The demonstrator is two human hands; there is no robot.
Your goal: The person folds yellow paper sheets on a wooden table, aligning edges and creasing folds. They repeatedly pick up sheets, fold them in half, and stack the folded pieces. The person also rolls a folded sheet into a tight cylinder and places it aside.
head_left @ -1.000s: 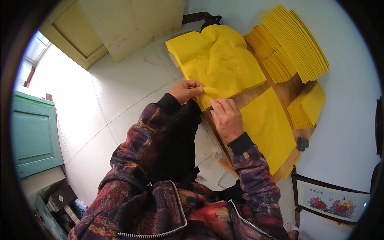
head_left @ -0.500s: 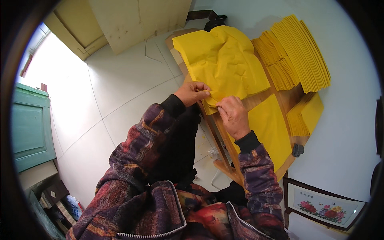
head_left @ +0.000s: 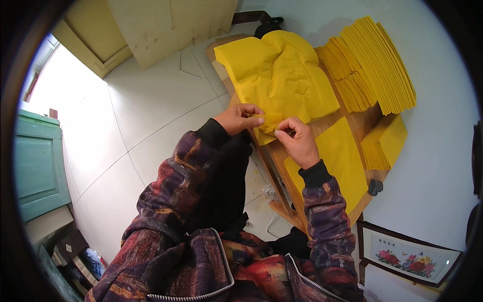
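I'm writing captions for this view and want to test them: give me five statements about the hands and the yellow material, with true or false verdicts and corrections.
1. The left hand and the right hand both have fingers on the yellow piece. True.
2. The smooth yellow sheet beside the right forearm lies on the floor. False: it lies on the wooden table.
3. The tall folded yellow stack is by the wall. True.
4. The left hand wears a white glove. False: both hands are bare.
5. The panelled green cabinet door is on the right of the view. False: it is on the left.
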